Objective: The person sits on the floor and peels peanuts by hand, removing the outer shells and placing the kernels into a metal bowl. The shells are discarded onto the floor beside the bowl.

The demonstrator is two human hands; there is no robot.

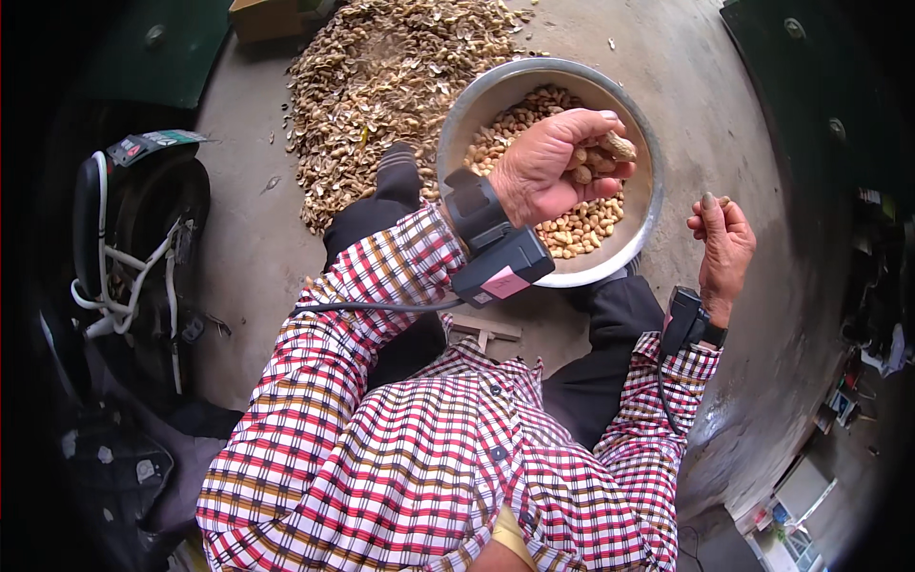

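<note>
The left hand [553,176] is cupping light, crumbly peanuts [600,157] over the bowl [496,95]; the right hand [724,243] is pinching something tiny.

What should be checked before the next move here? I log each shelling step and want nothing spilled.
1. Left hand grips its peanuts securely: ok, fingers curl around a handful, one nut sticking out at the fingertips.
2. Left hand is over the metal bowl: ok, anything dropped should land inside.
3. Right hand is over the bowl: not ok, it hangs beside the rim, above the concrete floor.
4. Right hand holds something: cannot tell, fingers are pinched but the contents are hidden.
5. Bowl has room: ok, shelled nuts cover only the bottom.
6. Shell pile is apart from the bowl: not ok, it reaches the rim.
</note>
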